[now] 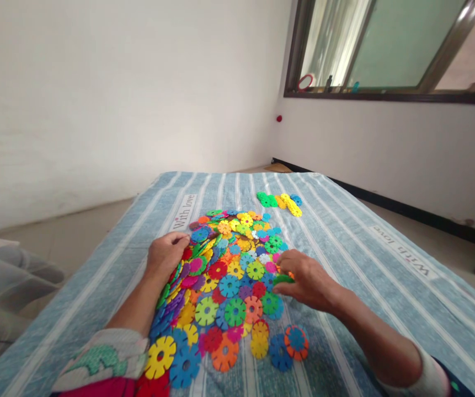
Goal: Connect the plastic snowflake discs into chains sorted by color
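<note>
A heap of notched plastic building discs (229, 285) in many colours is spread over a striped cloth. My left hand (167, 253) rests against the heap's upper left edge, fingers curled together at the discs; whatever its fingertips hold is hidden. At the right edge, my right hand (305, 278) has a green building disc (283, 279) between its thumb and bent fingers. Part of that disc is covered by the hand. Along the left side of the heap, many discs overlap at a slant. Nearest me lie a yellow disc (160, 357) and a blue disc (185, 366).
The blue and white striped cloth (324, 237) covers the table. Beyond the heap sit a green disc cluster (267, 199) and a yellow disc row (291, 205). Walls stand behind and to the right, with a window (403, 47). Translucent plastic sheeting (9, 275) is at the left.
</note>
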`<move>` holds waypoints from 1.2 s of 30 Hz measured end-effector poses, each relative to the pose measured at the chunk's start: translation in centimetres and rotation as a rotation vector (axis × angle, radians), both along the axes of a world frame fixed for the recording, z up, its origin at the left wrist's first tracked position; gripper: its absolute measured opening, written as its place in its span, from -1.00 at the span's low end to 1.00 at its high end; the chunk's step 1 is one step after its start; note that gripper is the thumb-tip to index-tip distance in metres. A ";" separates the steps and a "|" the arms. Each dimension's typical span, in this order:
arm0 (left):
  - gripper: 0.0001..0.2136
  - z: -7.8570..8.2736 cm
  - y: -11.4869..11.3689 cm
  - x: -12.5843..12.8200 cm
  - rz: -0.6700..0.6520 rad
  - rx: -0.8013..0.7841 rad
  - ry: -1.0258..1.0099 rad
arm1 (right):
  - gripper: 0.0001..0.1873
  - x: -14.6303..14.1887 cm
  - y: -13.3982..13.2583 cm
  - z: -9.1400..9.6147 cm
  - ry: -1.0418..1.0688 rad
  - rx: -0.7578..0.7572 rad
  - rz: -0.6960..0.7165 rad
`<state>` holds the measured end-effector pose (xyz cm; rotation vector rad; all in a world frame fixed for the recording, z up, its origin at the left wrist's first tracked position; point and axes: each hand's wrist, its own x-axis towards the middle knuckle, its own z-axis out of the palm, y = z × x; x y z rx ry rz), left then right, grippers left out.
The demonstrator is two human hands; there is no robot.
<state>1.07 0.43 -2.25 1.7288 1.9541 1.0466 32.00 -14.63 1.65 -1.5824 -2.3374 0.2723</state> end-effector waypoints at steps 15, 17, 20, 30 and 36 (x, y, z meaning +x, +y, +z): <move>-0.69 0.1 0.0 -0.1 -0.009 0.000 0.023 | -0.85 0.5 0.3 -0.1 0.035 -0.203 -0.168; -0.69 0.3 -0.1 0.0 -0.011 -0.011 0.023 | -0.85 0.7 0.3 0.1 0.111 -0.247 -0.119; -0.69 0.5 -0.3 0.0 -0.010 -0.015 0.019 | -0.84 1.0 0.4 0.4 0.168 -0.276 -0.062; -0.74 0.7 -0.5 -0.1 -0.006 -0.023 0.001 | -0.81 2.3 1.4 0.7 0.370 -0.307 0.011; -0.74 0.6 -0.5 -0.5 -0.011 -0.004 -0.008 | -0.82 4.5 8.5 1.4 0.448 -0.120 -0.129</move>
